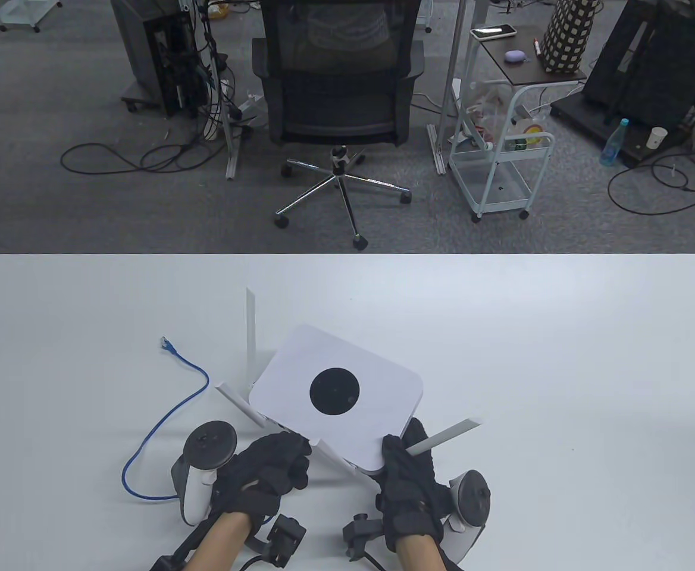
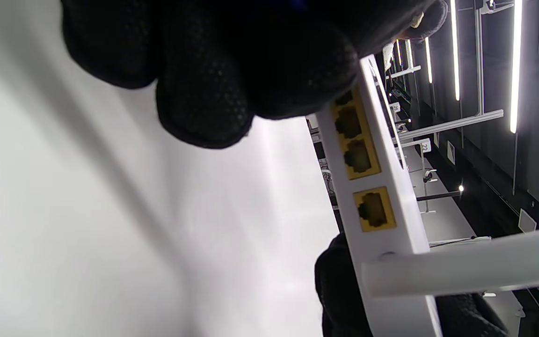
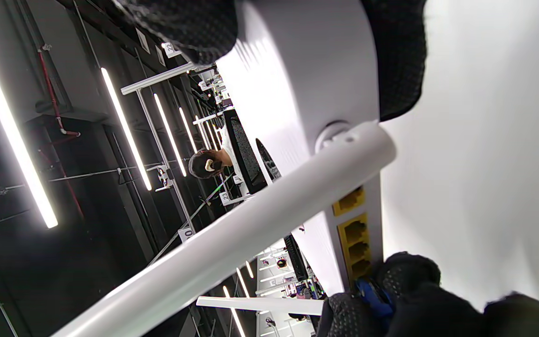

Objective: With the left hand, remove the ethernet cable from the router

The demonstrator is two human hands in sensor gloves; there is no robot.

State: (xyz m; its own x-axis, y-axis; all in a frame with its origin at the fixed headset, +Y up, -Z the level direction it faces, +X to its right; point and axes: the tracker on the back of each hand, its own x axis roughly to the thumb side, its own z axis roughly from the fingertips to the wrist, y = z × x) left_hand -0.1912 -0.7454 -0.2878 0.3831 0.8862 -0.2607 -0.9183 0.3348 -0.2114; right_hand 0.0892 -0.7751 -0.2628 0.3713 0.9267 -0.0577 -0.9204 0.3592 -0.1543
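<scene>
Two gloved hands hold a white router (image 1: 335, 395) tilted up off the table (image 1: 562, 369).

At the router's near edge, left hand (image 1: 267, 473) fingers pinch the blue ethernet cable (image 1: 163, 416) plug (image 3: 375, 297) at the yellow ports (image 2: 358, 150); right hand (image 1: 410, 485) grips the router's near-right corner beside an antenna (image 1: 443, 437).
</scene>
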